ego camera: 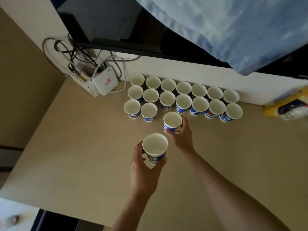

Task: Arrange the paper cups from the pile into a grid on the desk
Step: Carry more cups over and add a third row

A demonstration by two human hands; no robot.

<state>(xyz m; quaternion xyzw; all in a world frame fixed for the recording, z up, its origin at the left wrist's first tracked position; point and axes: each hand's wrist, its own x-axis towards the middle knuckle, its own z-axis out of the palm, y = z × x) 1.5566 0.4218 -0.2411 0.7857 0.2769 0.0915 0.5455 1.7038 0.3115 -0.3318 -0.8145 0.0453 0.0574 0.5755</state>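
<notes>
Several blue-and-white paper cups (183, 101) stand upright in rows on the beige desk (83, 147), against the white back wall. Two full rows run left to right; a third, nearer row has two cups (148, 112) at its left end. My right hand (180, 134) grips a single paper cup (172, 122) just right of those two, at or just above the desk. My left hand (145, 170) holds another cup or short stack of cups (155, 147) upright above the desk, nearer to me.
A white router (105, 84) with tangled cables sits at the back left corner. A dark monitor (116, 30) hangs above. Blue cloth (233, 30) drapes at the top right. A yellow-wrapped package (286, 105) lies at the right edge. The desk's left edge drops off.
</notes>
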